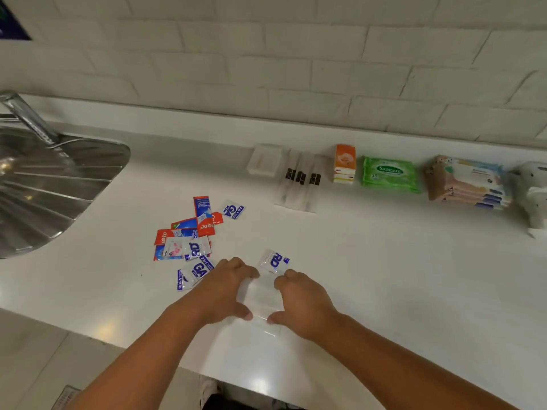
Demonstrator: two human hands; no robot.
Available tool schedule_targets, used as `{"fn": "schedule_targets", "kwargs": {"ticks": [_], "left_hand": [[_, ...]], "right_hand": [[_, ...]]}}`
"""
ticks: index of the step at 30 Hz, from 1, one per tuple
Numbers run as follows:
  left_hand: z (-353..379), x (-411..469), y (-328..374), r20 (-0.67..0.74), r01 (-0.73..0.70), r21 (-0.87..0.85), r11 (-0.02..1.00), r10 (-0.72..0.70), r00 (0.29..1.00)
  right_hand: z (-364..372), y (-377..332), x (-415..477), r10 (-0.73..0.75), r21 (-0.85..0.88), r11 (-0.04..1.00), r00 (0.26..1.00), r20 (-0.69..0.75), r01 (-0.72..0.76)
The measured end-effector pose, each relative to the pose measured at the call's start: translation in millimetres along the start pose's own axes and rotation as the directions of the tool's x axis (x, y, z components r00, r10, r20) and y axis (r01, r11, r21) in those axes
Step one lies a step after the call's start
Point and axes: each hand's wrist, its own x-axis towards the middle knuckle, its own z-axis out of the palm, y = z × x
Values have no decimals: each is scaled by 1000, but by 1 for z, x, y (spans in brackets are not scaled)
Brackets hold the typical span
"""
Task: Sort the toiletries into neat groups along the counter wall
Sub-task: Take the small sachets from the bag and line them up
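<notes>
Although the white box (265, 161), green wipes (389, 174) and tissue packs (470, 182) already sit grouped along the wall (266, 69), the sorting looks roughly half done, as the left hand (228, 288) and right hand (302, 300) curl around clear packets (260, 294) near the front edge of the desk (384, 276), beside loose sachets (189, 241).

Three wrapped toothbrushes (299, 184), one green wipes pack (389, 174), one steel sink (44, 184)

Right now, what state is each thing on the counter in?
Clear packets: gathered on counter between both hands.
Left hand: grips clear packets.
Right hand: grips their other side.
Sachets: scattered, overlapping, unsorted.
Long packs: side by side near wall.
Wipes: flat, near wall.
Tissue packs: stacked near wall.
</notes>
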Motion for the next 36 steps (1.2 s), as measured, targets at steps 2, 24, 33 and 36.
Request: {"fn": "schedule_targets", "kwargs": {"ticks": [2, 24, 33, 36], "left_hand": [[2, -3, 3, 10, 49, 1, 999, -49, 999], [-90, 31, -26, -292, -108, -906, 410, -419, 860], [-129, 111, -59, -289, -68, -836, 544, -332, 898], [-143, 148, -65, -324, -92, -809, 581, -309, 894]], "right_hand": [[4, 3, 0, -7, 46, 999, 1000, -14, 8], [-56, -23, 86, 238, 884, 467, 967, -94, -29], [-98, -33, 166, 453, 970, 242, 881, -136, 25], [-114, -29, 191, 538, 938, 345, 812, -225, 31]]}}
